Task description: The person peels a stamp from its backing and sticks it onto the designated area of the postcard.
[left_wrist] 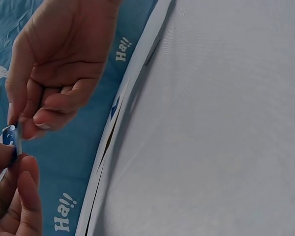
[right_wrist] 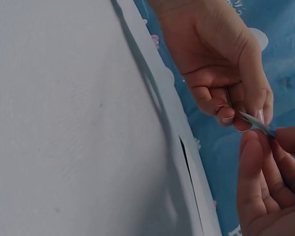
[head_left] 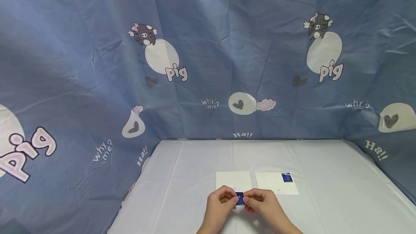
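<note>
The left hand (head_left: pixel 219 205) and right hand (head_left: pixel 264 203) pinched opposite sides of a small dark-blue, paper-like rectangle (head_left: pixel 240 199), apparently for steadiness.

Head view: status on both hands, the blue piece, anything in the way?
Left hand, right hand pinching blue piece between them. Left white card, right white card beyond. Nothing visibly in the way.

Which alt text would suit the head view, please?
The left hand and right hand pinch a small blue piece over a white table. Beyond lie two white cards, the right one bearing a blue corner patch. Blue pig-print cloth hangs behind.
</note>
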{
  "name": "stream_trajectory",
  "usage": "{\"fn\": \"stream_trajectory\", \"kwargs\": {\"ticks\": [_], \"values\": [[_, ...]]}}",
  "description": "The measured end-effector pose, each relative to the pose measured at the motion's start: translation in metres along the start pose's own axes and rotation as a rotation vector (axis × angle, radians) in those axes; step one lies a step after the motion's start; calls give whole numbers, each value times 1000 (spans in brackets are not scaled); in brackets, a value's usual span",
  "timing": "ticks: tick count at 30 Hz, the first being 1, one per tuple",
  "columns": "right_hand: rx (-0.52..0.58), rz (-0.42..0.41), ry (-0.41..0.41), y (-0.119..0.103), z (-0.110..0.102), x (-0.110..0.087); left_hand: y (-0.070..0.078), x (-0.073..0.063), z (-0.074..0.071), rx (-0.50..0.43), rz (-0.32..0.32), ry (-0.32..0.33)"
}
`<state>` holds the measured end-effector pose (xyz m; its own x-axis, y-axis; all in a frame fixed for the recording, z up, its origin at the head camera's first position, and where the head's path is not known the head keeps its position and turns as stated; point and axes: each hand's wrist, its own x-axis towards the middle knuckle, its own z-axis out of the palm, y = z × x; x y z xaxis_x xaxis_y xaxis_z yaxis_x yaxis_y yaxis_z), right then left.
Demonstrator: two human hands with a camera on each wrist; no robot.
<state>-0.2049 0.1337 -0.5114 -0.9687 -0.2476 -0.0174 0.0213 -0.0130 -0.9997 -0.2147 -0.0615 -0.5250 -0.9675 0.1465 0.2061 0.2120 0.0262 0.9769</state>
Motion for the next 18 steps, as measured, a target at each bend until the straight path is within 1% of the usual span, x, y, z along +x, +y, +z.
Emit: {"fn": "stream_trajectory", "kwargs": {"ticks": [5, 11, 18], "values": [[52, 9, 6, -2, -1, -2, 0, -2, 2, -16, 36, 0], [90, 7, 29, -5, -1, -3, 5, -3, 4, 0, 93, 27], [89, 27, 30, -6, 1, -4, 9, -6, 5, 8, 85, 38]]}}
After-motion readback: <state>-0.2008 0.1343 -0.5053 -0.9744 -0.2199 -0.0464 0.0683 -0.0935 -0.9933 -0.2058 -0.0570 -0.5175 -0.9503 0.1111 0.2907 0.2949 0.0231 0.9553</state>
